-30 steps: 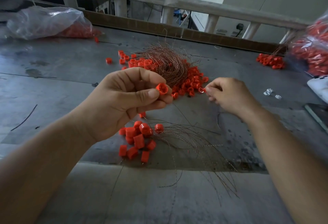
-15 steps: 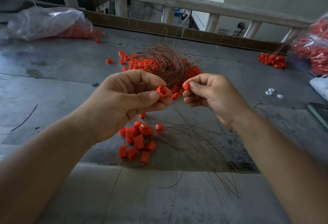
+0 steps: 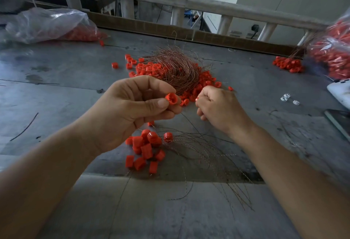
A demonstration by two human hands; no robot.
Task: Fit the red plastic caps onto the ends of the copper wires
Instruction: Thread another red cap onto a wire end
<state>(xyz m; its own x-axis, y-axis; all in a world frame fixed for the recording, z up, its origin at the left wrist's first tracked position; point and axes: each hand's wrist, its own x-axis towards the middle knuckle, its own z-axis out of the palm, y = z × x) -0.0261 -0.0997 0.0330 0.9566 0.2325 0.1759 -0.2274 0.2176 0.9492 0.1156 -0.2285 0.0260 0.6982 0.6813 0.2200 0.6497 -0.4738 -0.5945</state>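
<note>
Right hand [image 3: 217, 106] has rolled knuckles-up, fingers curled on a barely visible second cap [image 3: 197, 98]. My left hand [image 3: 132, 109] pinches the red cap [image 3: 172, 98], mouth showing, near the copper wires [image 3: 178, 72]. I hold steady; enter the strand squarely.

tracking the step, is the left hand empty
No, the left hand pinches a cap between thumb and fingers.
</note>
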